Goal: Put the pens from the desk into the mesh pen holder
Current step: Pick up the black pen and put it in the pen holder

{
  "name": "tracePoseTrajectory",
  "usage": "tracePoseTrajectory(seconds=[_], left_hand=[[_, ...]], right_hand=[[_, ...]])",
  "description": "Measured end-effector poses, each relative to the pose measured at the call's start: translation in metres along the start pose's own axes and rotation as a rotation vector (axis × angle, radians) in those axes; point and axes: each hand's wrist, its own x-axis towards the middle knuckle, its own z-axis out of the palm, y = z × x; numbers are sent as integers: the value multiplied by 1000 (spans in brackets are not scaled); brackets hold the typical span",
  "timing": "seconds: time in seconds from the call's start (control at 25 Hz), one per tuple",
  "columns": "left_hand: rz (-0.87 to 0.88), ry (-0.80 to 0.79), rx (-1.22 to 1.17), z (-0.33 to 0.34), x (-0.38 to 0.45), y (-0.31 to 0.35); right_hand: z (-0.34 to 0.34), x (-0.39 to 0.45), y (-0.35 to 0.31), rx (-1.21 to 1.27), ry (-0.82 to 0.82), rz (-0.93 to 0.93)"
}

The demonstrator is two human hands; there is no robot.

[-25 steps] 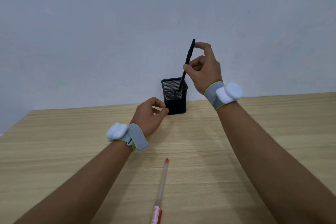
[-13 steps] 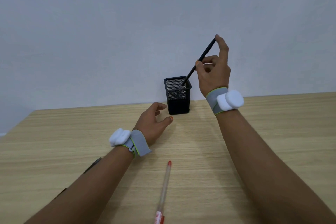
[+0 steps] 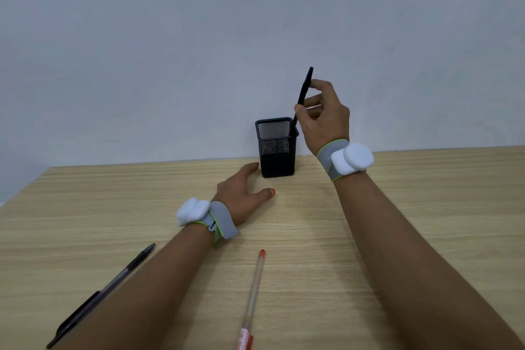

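A black mesh pen holder (image 3: pixel 275 150) stands at the far edge of the wooden desk (image 3: pixel 312 236), against the wall. My right hand (image 3: pixel 324 113) pinches a black pen (image 3: pixel 304 91) that stands nearly upright, its lower end inside the holder's right side. My left hand (image 3: pixel 241 193) rests on the desk just left of and in front of the holder, fingers spread and holding nothing. A clear red pen (image 3: pixel 254 293) lies on the desk between my forearms. A dark pen (image 3: pixel 113 284) lies at the near left, partly hidden by my left forearm.
A plain pale wall (image 3: pixel 170 51) rises right behind the desk's far edge. The desk's left corner (image 3: pixel 45 173) slants in at the left. Both wrists wear grey straps with white pods.
My right hand has lowered the black pen's tip into the holder and stood it more upright. My left hand has opened and flattened on the desk. The dark pen at the left has come into view.
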Motion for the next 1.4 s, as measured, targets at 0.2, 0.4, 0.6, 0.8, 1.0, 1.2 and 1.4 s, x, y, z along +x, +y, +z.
tracePoseTrajectory(seconds=[0.2,0.4,0.6,0.8,1.0,1.2,1.4], left_hand=[[37,53,66,2,-3,3],[37,42,-18,3,-2,0],[54,52,-24,2,-3,0],[57,51,-40,2,-3,1],[45,49,-17,2,-5,4],[29,40,23,3,-4,7],[18,45,26,2,-5,8]], right_hand=[[3,0,6,-62,-42,11],[4,-1,13,-117,-91,43],[6,-1,18,-189,-137,46],[7,-2,20,-244,-191,117],[8,-4,22,-242,-226,155],[8,-4,24,-233,-229,160],[7,-4,25,-233,-238,147]])
